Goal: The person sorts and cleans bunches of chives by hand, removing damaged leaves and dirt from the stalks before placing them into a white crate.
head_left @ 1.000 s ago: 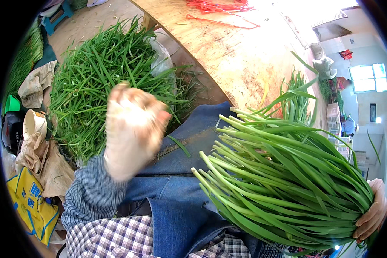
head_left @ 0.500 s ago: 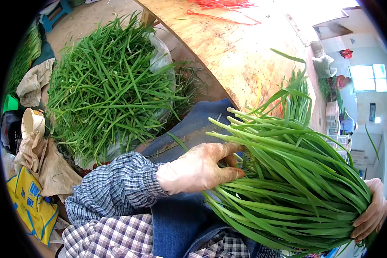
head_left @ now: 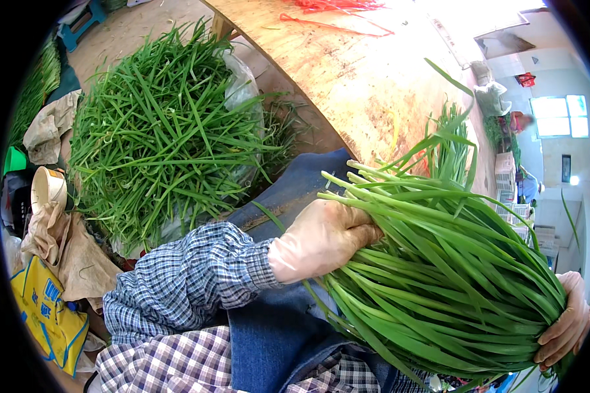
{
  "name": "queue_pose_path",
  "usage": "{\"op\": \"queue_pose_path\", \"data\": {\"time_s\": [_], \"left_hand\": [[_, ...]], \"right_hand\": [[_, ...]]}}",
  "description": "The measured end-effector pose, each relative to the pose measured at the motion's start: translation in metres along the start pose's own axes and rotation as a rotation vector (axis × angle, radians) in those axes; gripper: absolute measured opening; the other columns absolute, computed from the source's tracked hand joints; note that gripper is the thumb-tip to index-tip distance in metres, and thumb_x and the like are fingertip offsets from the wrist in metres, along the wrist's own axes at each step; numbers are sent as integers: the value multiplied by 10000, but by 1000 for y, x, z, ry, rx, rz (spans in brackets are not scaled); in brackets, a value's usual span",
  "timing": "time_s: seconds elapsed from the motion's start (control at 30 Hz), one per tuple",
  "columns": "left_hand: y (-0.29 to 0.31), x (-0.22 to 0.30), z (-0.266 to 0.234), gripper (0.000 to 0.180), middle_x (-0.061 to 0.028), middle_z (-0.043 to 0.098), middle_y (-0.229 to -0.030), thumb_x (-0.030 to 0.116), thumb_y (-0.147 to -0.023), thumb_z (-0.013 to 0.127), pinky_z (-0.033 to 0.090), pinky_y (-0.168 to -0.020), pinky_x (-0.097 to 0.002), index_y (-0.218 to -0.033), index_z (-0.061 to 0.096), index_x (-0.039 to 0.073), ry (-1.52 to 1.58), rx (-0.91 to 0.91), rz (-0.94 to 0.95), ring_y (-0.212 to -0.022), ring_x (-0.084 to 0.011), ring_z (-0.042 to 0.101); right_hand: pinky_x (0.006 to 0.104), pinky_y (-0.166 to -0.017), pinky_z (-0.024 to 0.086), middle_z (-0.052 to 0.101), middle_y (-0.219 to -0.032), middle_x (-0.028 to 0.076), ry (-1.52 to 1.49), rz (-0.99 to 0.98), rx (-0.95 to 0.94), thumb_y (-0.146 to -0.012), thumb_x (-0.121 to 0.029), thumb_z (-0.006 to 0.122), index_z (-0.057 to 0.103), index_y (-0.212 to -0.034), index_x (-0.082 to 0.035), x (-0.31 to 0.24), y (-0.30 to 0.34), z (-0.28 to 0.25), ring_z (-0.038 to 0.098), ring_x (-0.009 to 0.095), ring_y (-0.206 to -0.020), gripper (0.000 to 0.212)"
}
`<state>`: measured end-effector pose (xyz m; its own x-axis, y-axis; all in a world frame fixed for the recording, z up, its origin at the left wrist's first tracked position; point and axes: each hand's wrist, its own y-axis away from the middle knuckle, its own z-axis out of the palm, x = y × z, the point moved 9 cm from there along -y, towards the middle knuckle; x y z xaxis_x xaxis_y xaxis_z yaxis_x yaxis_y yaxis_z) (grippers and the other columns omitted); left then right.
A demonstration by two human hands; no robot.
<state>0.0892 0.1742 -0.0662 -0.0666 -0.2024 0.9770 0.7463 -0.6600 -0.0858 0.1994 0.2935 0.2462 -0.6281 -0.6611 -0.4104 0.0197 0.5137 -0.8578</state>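
A big bunch of garlic chives (head_left: pixel 439 268) lies across my lap, pale stem ends to the upper left and flat green leaves to the right. My left hand (head_left: pixel 328 237), in a thin pale glove, is closed on stems near the cut end, its fingertips partly hidden among them. At the right edge my right hand (head_left: pixel 566 321), also gloved, wraps round the leafy end. A few leaves stick up above the bunch, and some stems hang loose below my left hand. Blue cloth (head_left: pixel 269 350) covers my lap underneath.
A large heap of loose green leaves (head_left: pixel 164 137) stands left, on plastic sheeting. A wooden table (head_left: pixel 347 85) bears red strings (head_left: pixel 337 8) and more chives (head_left: pixel 449 141). Left lie a pale tub (head_left: pixel 48 188), rags (head_left: pixel 88 262) and a yellow bag (head_left: pixel 49 314). People are far right.
My left hand has moved a little to the right and up, and its fingers have closed from a spread grip onto the stems. My right hand has stayed put.
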Motion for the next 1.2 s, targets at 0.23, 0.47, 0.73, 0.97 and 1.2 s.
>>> {"op": "queue_pose_path", "data": {"time_s": [0.23,0.47,0.73,0.97,1.2], "left_hand": [[26,-7,-68,166,-167,552,-553,123,-787,587,450,-441,-378,-641,563,48,-574,321,229,-472,-303,574],[61,43,-142,216,-104,629,-885,167,-818,613,425,-880,-375,-984,649,33,-1395,482,321,-889,-236,583],[-8,43,-59,363,-177,630,-976,269,-810,663,460,-830,-350,-1016,636,-29,-282,-88,91,-932,-260,589],[-31,11,-40,869,-245,484,-1271,615,-781,566,343,-1004,-351,-1322,382,-40,-192,-293,-206,-1208,-298,445],[-43,4,-14,291,-30,642,-787,239,-914,556,462,-697,-257,-1106,609,26,-338,-295,7,-735,-72,545]], "right_hand": [[249,-508,523,668,-663,105,-41,-44,49,-928,-166,435,542,-795,-17,-2,6,-3,646,182,-561,226],[264,-464,518,653,-637,139,-105,-111,108,-930,-162,433,527,-800,3,9,3,-1,632,204,-522,230],[286,-424,520,636,-613,181,-229,-286,171,-930,-157,434,513,-808,24,21,-3,3,621,238,-486,232],[301,-403,523,630,-608,195,-249,-356,165,-921,-164,455,525,-795,25,39,6,4,622,249,-475,238],[301,-385,515,625,-601,202,-293,-255,167,-915,-144,462,529,-795,28,50,-7,9,618,250,-465,220]]}}
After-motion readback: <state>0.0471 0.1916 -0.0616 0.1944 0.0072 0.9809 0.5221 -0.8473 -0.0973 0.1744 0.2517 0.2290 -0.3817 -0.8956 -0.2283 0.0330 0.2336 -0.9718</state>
